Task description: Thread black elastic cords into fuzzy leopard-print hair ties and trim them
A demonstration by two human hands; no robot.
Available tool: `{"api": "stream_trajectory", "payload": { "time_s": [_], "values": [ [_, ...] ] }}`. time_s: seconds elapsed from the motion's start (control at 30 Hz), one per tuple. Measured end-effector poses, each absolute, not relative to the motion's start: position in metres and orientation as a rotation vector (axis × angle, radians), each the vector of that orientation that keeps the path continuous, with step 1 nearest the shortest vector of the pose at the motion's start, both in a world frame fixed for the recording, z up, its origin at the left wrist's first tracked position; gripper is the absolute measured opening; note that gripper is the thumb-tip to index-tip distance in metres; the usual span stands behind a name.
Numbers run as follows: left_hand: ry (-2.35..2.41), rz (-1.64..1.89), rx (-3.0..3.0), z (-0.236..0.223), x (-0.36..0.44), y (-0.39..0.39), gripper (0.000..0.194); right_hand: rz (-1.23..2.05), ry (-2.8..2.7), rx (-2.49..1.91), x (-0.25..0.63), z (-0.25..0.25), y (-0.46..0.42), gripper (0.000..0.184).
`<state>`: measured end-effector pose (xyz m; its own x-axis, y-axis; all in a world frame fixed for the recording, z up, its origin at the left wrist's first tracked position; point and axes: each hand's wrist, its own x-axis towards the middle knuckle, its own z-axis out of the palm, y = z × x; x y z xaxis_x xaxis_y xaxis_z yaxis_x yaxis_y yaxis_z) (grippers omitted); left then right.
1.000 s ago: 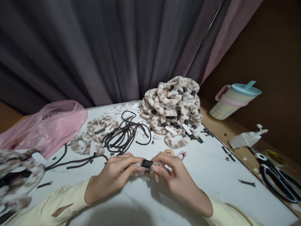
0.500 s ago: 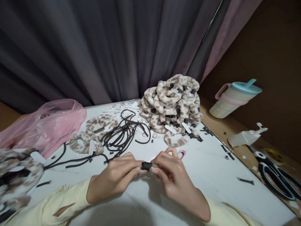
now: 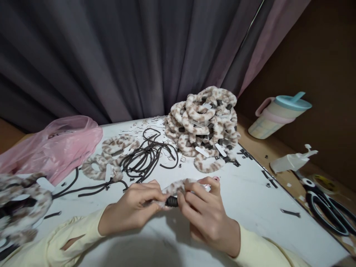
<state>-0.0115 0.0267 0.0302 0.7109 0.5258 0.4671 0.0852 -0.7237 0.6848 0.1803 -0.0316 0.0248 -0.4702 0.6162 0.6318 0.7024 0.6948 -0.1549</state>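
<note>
Head view: left hand (image 3: 136, 205) and right hand (image 3: 207, 213) apparently pinch fluffy ring (image 3: 174, 187) between them.

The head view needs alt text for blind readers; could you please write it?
Left hand and right hand hold a furry band beside its dark coil. Beyond lie dark cord and piled furry rings; scissors lie at right.

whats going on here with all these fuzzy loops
A person's left hand pinches a mottled fuzzy loop beside its black coil; the right hand is at the coil's other end, its exact grip unclear. Beyond them, a pile of similar loops stands right of a tangle of black cord, and scissors lie at the far right.
</note>
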Motion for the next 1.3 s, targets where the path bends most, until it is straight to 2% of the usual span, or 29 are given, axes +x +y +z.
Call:
{"api": "stream_trajectory", "payload": {
  "time_s": [0.13, 0.53, 0.63, 0.67, 0.8, 0.87, 0.93, 1.07, 1.3],
  "values": [
    [0.406, 0.910, 2.367, 0.033, -0.013, 0.027, 0.016, -0.272, -2.283, -0.964, 0.186, 0.025, -0.028, 0.025],
    [0.359, 1.015, 2.511, 0.035, -0.015, 0.025, 0.026, -0.124, -2.197, -1.051, 0.190, 0.024, -0.028, 0.033],
    [0.353, 1.011, 2.506, 0.034, -0.016, 0.025, 0.029, 0.232, -2.138, -1.158, 0.193, 0.032, -0.023, 0.017],
    [0.348, 0.994, 2.508, 0.034, -0.017, 0.025, 0.030, 0.420, -2.122, -1.192, 0.195, 0.034, -0.020, 0.019],
    [0.328, 0.938, 2.569, 0.032, -0.018, 0.023, 0.031, 1.425, -1.901, -1.158, 0.205, 0.041, -0.011, 0.050],
    [0.306, 0.936, 2.621, 0.031, -0.018, 0.022, 0.030, 1.833, -1.726, -1.064, 0.207, 0.039, -0.008, 0.052],
    [0.281, 0.942, 2.664, 0.031, -0.018, 0.022, 0.030, 2.029, -1.601, -1.012, 0.206, 0.035, -0.007, 0.048],
    [0.258, 0.932, 2.727, 0.031, -0.017, 0.022, 0.031, 2.043, -1.386, -1.011, 0.200, 0.029, -0.009, 0.041],
    [0.305, 0.964, 2.634, 0.030, -0.015, 0.018, 0.029, 1.749, -1.365, -1.133, 0.190, 0.031, -0.016, 0.039]
  ]
}}
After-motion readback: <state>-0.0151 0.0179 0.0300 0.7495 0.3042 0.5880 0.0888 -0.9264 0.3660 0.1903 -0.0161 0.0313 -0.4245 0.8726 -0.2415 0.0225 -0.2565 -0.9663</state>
